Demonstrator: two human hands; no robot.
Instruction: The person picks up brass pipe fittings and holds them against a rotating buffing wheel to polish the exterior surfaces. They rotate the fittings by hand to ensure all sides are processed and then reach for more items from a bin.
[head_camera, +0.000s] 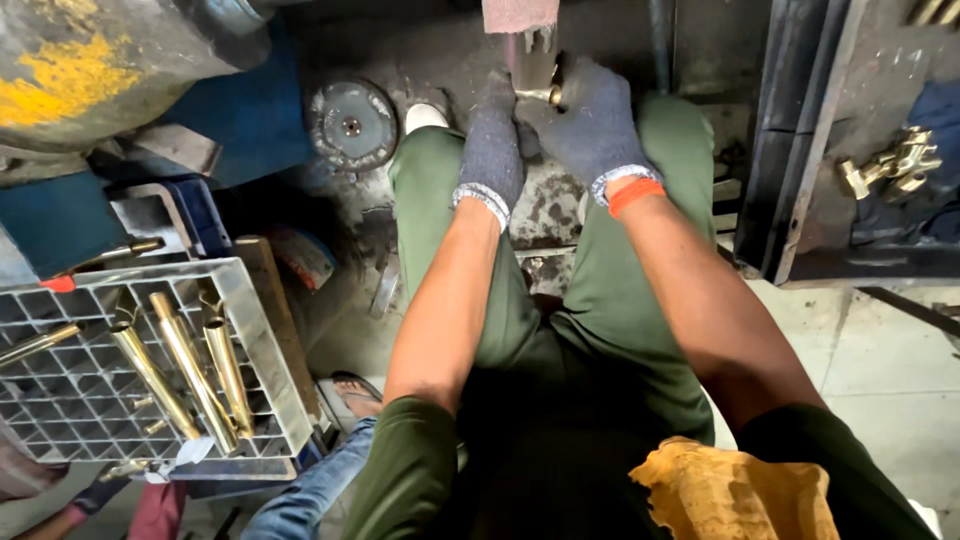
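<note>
Head view: gloved hands outstretched together.

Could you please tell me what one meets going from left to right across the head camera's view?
Grid crate holding brass tubes → grey round disc → left hand in a grey glove → right hand gripping a small brass piece → pile of brass fittings.

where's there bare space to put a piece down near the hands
Bare pale floor lies right of the right arm, below the dark metal tray of brass fittings. Crowded: both grey-gloved hands, left and right, at the sanding belt; the grey plastic crate holds brass tubes.
</note>
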